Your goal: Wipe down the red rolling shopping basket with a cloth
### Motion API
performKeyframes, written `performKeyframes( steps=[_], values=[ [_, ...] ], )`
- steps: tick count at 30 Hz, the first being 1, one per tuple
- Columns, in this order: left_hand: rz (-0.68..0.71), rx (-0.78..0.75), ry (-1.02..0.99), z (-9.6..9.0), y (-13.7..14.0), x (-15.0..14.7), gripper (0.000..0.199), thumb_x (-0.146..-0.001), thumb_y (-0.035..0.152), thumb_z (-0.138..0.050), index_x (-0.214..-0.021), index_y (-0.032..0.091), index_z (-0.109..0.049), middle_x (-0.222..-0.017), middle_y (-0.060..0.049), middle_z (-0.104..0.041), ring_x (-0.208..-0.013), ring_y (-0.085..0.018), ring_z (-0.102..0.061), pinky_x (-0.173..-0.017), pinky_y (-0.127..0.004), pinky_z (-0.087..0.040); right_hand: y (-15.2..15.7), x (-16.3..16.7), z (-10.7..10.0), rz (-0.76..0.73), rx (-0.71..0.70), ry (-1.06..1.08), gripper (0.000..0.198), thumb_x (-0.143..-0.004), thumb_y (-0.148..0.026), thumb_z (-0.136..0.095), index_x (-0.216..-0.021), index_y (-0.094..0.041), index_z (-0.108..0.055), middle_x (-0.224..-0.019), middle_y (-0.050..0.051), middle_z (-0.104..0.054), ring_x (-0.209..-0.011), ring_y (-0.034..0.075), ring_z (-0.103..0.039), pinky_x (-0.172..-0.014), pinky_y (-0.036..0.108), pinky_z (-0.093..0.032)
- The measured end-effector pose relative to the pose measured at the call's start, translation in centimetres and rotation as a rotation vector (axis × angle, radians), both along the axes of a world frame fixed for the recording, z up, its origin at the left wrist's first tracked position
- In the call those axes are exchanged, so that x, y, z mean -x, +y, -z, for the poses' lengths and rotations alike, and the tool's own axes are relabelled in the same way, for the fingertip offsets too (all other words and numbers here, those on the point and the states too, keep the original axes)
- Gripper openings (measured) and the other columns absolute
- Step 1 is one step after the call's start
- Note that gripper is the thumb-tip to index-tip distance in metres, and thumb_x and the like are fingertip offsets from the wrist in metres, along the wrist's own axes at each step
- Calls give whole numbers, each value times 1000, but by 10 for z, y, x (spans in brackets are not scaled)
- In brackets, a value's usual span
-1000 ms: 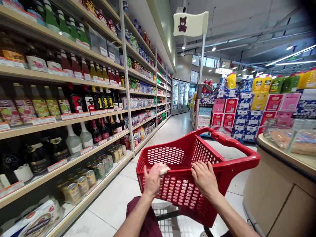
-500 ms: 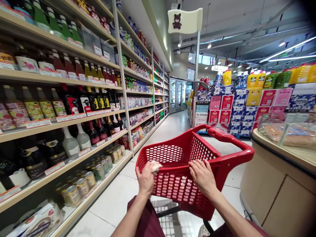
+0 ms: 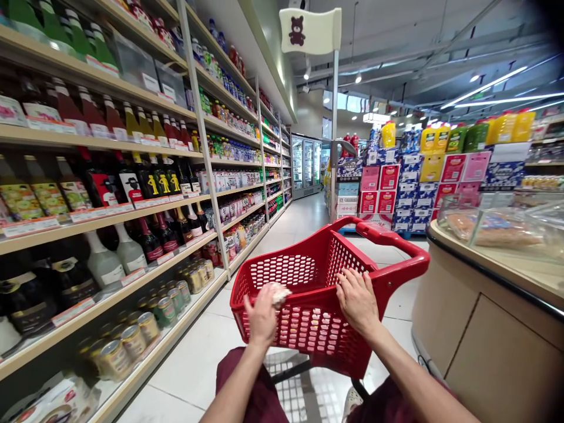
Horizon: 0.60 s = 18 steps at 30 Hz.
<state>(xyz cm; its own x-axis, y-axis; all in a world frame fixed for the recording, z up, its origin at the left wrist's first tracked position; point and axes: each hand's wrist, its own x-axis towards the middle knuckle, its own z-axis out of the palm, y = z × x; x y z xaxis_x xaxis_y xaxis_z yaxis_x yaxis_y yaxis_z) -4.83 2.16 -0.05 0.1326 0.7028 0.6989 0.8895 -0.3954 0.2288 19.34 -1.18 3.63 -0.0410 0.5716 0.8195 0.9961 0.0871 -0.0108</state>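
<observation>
In front of me stands a red plastic shopping cart [image 3: 299, 320] with perforated walls, turned so that its handle points right. A crumpled white cloth or tissue [image 3: 279, 295] is pinched in my left hand [image 3: 263, 317], right at the cart's near rim. The thumb side of that hand is close to the basket wall. My right hand [image 3: 358, 298] rests across the same rim farther right, fingers stretched over it and lying against the red plastic. Its palm side is hidden. Little of the basket's floor can be seen.
Drink shelves [image 3: 154, 205] with bottles and cans line the left. A rounded counter [image 3: 462, 311] with packaged food stands close on the right. Ahead are stacked cartons [image 3: 379, 194], a pole with a bear flag [image 3: 311, 30] and glass-door fridges [image 3: 306, 164]. Tiled floor [image 3: 185, 352] runs between.
The view has shifted, so the shelves and cart appear farther left. My right hand's fingers reach a little higher over the rim. My left hand keeps the white cloth or tissue.
</observation>
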Motion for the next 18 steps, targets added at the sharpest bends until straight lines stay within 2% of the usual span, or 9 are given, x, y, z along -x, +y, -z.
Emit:
performKeyframes(
  steps=[2, 4, 6, 9, 11, 12, 14, 18],
  values=[
    [-180, -10, -100, 6, 3, 31, 45, -77, 7, -30, -115, 22, -49, -122, -8, -53, -112, -21, -48, -101, -58, -11, -2, 2, 1, -10, 13, 16, 32, -86, -26, -35, -102, -14, -60, -107, 8, -61, -107, 24, -45, -100, 45, -17],
    [-241, -6, -133, 8, 5, 38, 44, -78, 7, -29, -116, 19, -48, -123, -10, -51, -113, -22, -47, -101, -58, -12, -5, 9, 4, -31, 28, 29, 31, -86, -26, -35, -102, -16, -60, -106, 7, -62, -106, 23, -45, -101, 46, -15],
    [-165, 2, -91, 6, 4, 15, 45, -77, 6, -30, -116, 19, -48, -123, -10, -51, -115, -21, -44, -101, -58, -12, -7, 17, 6, -45, 34, 36, 32, -86, -26, -35, -103, -16, -60, -107, 7, -61, -107, 23, -45, -101, 45, -15],
    [63, 12, 14, -2, 1, -39, 47, -75, 4, -33, -116, 22, -48, -122, -6, -52, -117, -19, -43, -103, -56, -10, -7, 21, 9, -60, 36, 32, 32, -85, -24, -35, -104, -15, -60, -108, 7, -60, -108, 23, -44, -101, 44, -16],
    [141, 11, 40, -5, -1, -55, 48, -74, 4, -35, -115, 24, -49, -122, -5, -53, -115, -19, -44, -103, -56, -10, -6, 18, 10, -80, 27, 21, 32, -85, -22, -35, -104, -15, -60, -108, 7, -61, -107, 22, -45, -101, 43, -16],
    [144, 11, 39, -5, -1, -52, 48, -74, 5, -36, -115, 24, -49, -122, -4, -53, -115, -19, -45, -103, -56, -11, -6, 15, 10, -93, 21, 13, 33, -85, -21, -34, -104, -16, -60, -107, 6, -61, -107, 22, -46, -101, 43, -16],
    [75, 13, 1, -1, 1, -25, 46, -76, 6, -35, -115, 26, -49, -122, -4, -53, -113, -19, -47, -103, -57, -10, -4, 12, 10, -109, 9, 2, 34, -85, -20, -33, -105, -16, -59, -107, 7, -62, -106, 21, -47, -101, 43, -16],
    [-217, 32, -180, 8, 7, 40, 42, -79, 10, -30, -116, 22, -48, -124, -9, -51, -112, -21, -48, -100, -59, -11, -4, 11, 9, -98, 2, 28, 34, -85, -21, -32, -104, -16, -60, -106, 7, -62, -105, 21, -47, -101, 44, -15]
  ],
)
